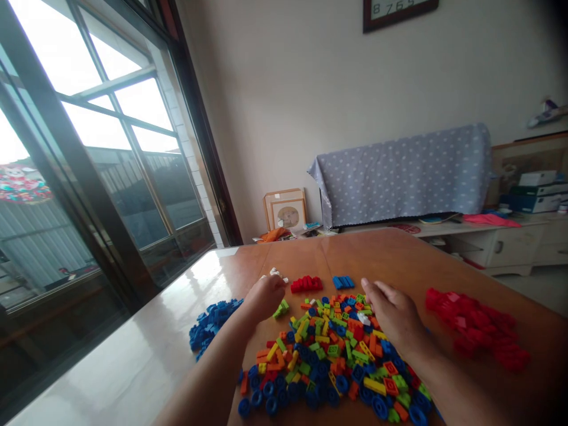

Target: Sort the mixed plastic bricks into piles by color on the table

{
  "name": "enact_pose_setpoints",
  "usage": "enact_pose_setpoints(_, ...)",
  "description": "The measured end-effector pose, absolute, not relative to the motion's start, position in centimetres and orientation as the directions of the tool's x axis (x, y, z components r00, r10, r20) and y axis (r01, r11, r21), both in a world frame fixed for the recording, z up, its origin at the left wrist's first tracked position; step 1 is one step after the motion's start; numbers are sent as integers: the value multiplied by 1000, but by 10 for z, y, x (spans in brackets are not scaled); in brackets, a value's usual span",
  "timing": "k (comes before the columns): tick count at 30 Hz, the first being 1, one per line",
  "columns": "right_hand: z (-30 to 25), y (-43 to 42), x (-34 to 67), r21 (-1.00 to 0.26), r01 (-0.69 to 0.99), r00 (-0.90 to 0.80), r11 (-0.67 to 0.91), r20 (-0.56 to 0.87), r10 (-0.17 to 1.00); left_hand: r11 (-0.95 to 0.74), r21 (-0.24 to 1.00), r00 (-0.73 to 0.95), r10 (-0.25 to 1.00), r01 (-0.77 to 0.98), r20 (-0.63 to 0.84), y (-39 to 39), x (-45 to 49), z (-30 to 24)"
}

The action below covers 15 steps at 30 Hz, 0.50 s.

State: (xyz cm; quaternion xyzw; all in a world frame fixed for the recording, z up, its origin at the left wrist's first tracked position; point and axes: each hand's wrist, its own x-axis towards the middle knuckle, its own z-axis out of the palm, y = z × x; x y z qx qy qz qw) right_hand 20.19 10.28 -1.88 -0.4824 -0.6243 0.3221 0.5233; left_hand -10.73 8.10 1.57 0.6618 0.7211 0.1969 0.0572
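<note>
My left hand (265, 299) is closed with its fingers curled down, beside a few lime-green bricks (281, 308) and just in front of some small white pieces (277, 273). Whatever its fingertips hold, if anything, is hidden. Over the right edge of a big mixed pile of toy building bricks (332, 350) is my right hand (394, 307), thumb and fingers apart, with nothing visible in it. Beyond the pile lie a row of red bricks (306, 284) and a short row of blue bricks (343, 282). Blue wheel-like rings (271, 405) lie along the pile's near edge.
A heap of blue bricks (212, 322) lies left of my left forearm. Red bricks (474, 322) are heaped at the right on the wooden table (364, 251). Behind it stand a cloth-covered object (403, 174) and a white cabinet (510, 245); glass windows (133, 154) are at left.
</note>
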Motion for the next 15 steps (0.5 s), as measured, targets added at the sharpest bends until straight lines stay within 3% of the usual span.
enact_pose_setpoints(7,-16,100,199,-915,230,-9,330,338,941,182,399,-268,948,899,171,33,-111,21)
enact_pose_setpoints(15,-18,101,198,-899,253,-2,357,369,929,114,360,-186,967,926,172,44,-103,-15)
